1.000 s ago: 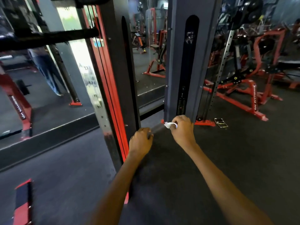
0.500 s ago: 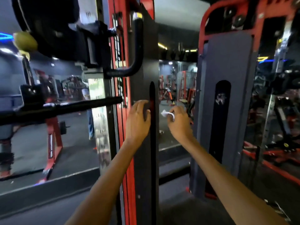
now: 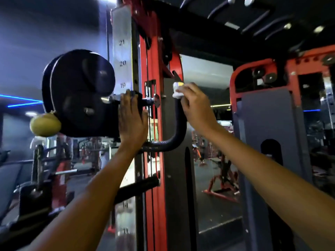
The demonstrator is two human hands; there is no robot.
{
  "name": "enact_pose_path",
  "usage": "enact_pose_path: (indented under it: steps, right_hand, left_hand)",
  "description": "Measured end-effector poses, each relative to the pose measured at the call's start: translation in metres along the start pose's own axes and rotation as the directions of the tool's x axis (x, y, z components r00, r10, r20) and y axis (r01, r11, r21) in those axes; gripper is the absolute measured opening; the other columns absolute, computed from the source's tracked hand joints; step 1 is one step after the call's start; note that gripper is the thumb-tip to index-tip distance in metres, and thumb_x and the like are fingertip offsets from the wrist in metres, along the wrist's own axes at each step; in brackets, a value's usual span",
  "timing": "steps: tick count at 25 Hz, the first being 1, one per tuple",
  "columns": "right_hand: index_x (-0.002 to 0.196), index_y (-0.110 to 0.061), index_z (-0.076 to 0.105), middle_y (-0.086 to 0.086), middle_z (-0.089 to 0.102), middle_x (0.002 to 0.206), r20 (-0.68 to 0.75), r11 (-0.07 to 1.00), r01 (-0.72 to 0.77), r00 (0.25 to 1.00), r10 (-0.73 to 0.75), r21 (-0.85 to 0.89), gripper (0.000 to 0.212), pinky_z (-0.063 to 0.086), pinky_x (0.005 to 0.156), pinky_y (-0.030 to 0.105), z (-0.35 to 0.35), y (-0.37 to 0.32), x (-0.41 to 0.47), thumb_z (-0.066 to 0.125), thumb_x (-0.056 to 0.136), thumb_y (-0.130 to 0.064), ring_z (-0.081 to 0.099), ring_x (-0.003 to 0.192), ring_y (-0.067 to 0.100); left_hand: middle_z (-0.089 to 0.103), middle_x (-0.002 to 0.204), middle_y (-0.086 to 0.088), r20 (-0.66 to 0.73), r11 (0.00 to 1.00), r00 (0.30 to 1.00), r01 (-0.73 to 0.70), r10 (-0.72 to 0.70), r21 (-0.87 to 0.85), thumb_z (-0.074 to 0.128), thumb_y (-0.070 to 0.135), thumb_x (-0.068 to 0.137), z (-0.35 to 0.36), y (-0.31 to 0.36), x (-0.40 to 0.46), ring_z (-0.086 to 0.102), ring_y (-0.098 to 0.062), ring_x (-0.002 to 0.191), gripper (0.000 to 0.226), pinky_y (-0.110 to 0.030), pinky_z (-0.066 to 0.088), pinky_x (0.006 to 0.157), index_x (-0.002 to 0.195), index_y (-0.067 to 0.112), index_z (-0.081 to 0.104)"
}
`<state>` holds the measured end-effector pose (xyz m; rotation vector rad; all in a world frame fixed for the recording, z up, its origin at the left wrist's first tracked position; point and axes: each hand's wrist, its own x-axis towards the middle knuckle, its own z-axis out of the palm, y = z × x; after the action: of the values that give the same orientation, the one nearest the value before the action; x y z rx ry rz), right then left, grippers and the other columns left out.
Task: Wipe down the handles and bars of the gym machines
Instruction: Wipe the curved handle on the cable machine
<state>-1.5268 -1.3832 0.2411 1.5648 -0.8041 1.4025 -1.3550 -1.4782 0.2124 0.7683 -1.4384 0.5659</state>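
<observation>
A curved black handle [image 3: 178,134] juts from the red and grey upright [image 3: 154,160] of a cable machine, bending up to a capped top end. My right hand [image 3: 194,104] is closed around a small white cloth [image 3: 177,91] and presses it on that top end. My left hand [image 3: 132,118] lies flat, fingers spread, against the black carriage block beside the upright. A straight black bar [image 3: 137,187] sticks out lower on the same post.
Large black weight plates [image 3: 78,93] hang left of the carriage, with a yellow-green ball [image 3: 45,125] below them. A second grey column [image 3: 268,142] stands at right. A mirror [image 3: 215,169] behind reflects red machines. Overhead are several pull-up grips [image 3: 253,19].
My view has swung up from the floor to the top of the machine. Both hands rose from the low bar; the right one with the cloth reached the curved handle's top, the left the carriage.
</observation>
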Motion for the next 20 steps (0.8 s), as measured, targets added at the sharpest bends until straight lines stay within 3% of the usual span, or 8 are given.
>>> enact_pose_path:
  steps: [4, 7, 9, 12, 15, 18, 20]
  right_hand:
    - [0.119, 0.005, 0.06, 0.021, 0.06, 0.123, 0.126, 0.958, 0.181, 0.98, -0.156, -0.221, 0.035, 0.034, 0.104, 0.031, 0.023, 0.022, 0.046, 0.047, 0.086, 0.01, 0.055, 0.119, 0.032]
    - [0.118, 0.007, 0.06, 0.022, 0.059, 0.124, 0.264, 0.84, 0.404, 0.909, -0.324, -0.362, 0.045, 0.038, 0.102, 0.044, 0.027, 0.041, 0.033, 0.048, 0.075, 0.013, 0.054, 0.12, 0.036]
    - [0.128, 0.004, 0.053, 0.019, 0.051, 0.135, 0.31, 0.813, 0.432, 0.893, -0.325, -0.391, 0.051, 0.032, 0.11, 0.038, 0.022, 0.045, 0.016, 0.045, 0.078, 0.01, 0.045, 0.128, 0.031]
    - [0.138, 0.002, 0.041, 0.018, 0.038, 0.145, 0.324, 0.856, 0.353, 0.916, -0.236, -0.377, 0.06, 0.025, 0.115, 0.037, 0.015, 0.038, -0.021, 0.054, 0.081, 0.014, 0.034, 0.136, 0.03]
    - [0.136, 0.005, 0.041, 0.021, 0.037, 0.144, 0.422, 0.826, 0.443, 0.861, -0.283, -0.349, 0.057, 0.02, 0.116, 0.036, 0.002, 0.027, -0.068, 0.05, 0.081, 0.015, 0.036, 0.134, 0.034]
    - [0.132, 0.004, 0.047, 0.021, 0.048, 0.137, 0.486, 0.769, 0.556, 0.79, -0.373, -0.314, 0.048, 0.032, 0.109, 0.037, -0.005, 0.019, -0.052, 0.039, 0.084, 0.005, 0.045, 0.128, 0.03]
    - [0.134, 0.002, 0.046, 0.02, 0.046, 0.139, 0.45, 0.808, 0.462, 0.847, -0.281, -0.365, 0.053, 0.034, 0.109, 0.04, 0.004, 0.022, -0.003, 0.041, 0.082, 0.011, 0.043, 0.13, 0.031]
  left_hand:
    - [-0.008, 0.161, -0.007, 0.154, 0.982, 0.987, -0.074, 0.047, 0.171, 0.027, 0.039, 0.103, 0.027, -0.017, -0.001, -0.011, -0.023, 0.148, 0.063, -0.036, -0.005, 0.119, 0.153, 0.009, 0.005]
    - [-0.013, 0.161, -0.006, 0.122, 0.973, 0.992, -0.067, 0.04, 0.221, 0.025, 0.045, 0.1, 0.037, -0.022, -0.006, -0.011, -0.023, 0.148, 0.067, -0.036, -0.005, 0.117, 0.153, 0.01, 0.001]
    - [-0.011, 0.161, -0.007, 0.087, 0.975, 0.996, -0.049, 0.031, 0.216, 0.026, 0.045, 0.099, 0.038, -0.023, -0.006, -0.006, -0.025, 0.149, 0.069, -0.039, 0.0, 0.118, 0.153, 0.01, 0.001]
    - [-0.013, 0.161, -0.008, 0.115, 0.985, 0.993, -0.038, 0.019, 0.17, 0.03, 0.043, 0.1, 0.038, -0.023, -0.007, -0.007, -0.024, 0.149, 0.07, -0.04, 0.003, 0.12, 0.153, 0.009, -0.001]
    - [-0.015, 0.16, -0.01, 0.122, 0.984, 0.992, -0.036, 0.015, 0.172, 0.029, 0.042, 0.1, 0.036, -0.021, -0.008, -0.009, -0.024, 0.148, 0.071, -0.039, 0.0, 0.121, 0.153, 0.008, -0.004]
    - [-0.016, 0.16, -0.011, 0.121, 0.987, 0.993, -0.037, 0.018, 0.156, 0.027, 0.041, 0.101, 0.035, -0.021, -0.009, -0.011, -0.024, 0.148, 0.07, -0.038, -0.001, 0.121, 0.152, 0.007, -0.005]
    - [-0.019, 0.159, -0.011, 0.13, 0.986, 0.991, -0.031, 0.01, 0.163, 0.026, 0.04, 0.101, 0.035, -0.021, -0.009, -0.013, -0.024, 0.148, 0.07, -0.037, -0.001, 0.121, 0.152, 0.007, -0.008]
